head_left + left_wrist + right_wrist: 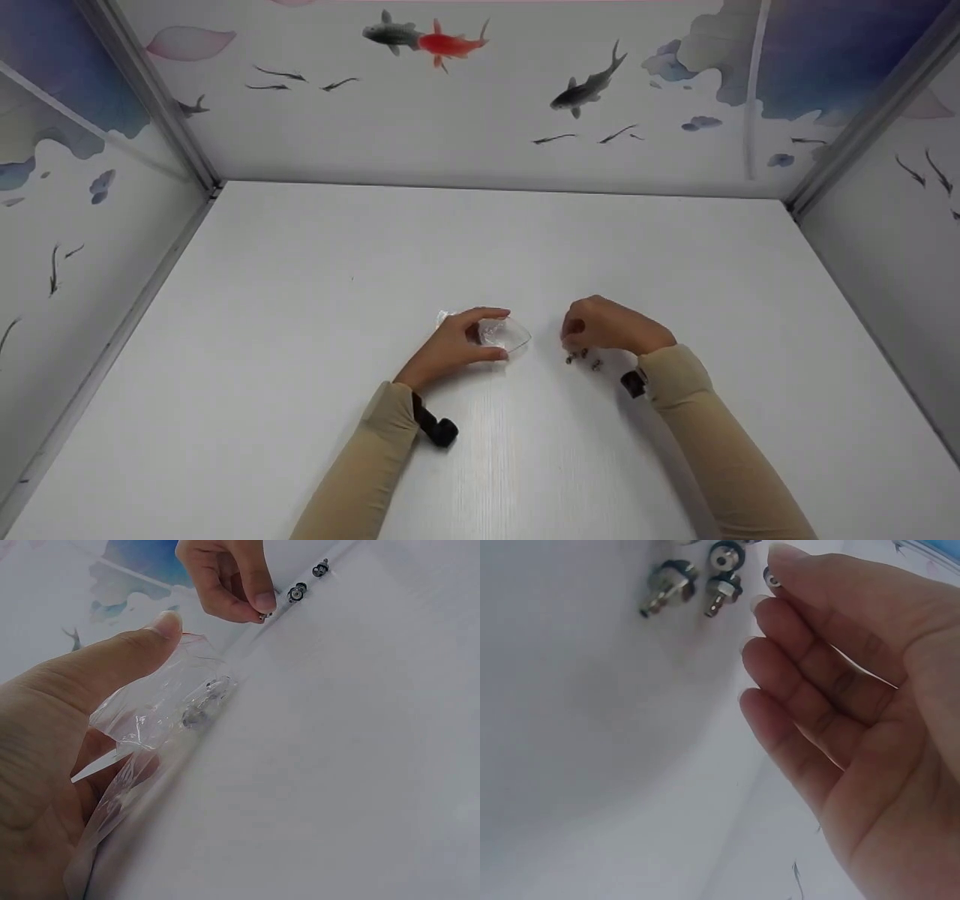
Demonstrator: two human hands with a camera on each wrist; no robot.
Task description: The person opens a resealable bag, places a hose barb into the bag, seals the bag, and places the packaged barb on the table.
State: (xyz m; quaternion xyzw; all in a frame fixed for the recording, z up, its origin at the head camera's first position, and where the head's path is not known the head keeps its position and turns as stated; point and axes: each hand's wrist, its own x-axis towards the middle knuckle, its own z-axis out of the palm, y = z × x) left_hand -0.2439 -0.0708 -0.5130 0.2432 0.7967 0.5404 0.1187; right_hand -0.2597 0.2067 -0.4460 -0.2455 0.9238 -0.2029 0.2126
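Note:
My left hand (454,341) holds a clear plastic bag (142,716), its thumb and fingers curved round the bag and spread apart at the mouth. Several small metal fittings (196,714) show through the plastic near the far end. To the right of the bag, my right hand (611,324) pinches one small metal fitting (773,577) between thumb and index finger, low over the table. Close by lie several loose fittings (596,365), silvery with a dark ring and a narrow stem, as the right wrist view shows one fitting (669,586). The pinched fitting is mostly hidden by the fingertips.
Both hands work over a white table (300,247). A patterned back panel (480,135) with painted fish stands along the far edge, and side panels (97,247) rise at left and right. Each wrist carries a small black camera (442,433).

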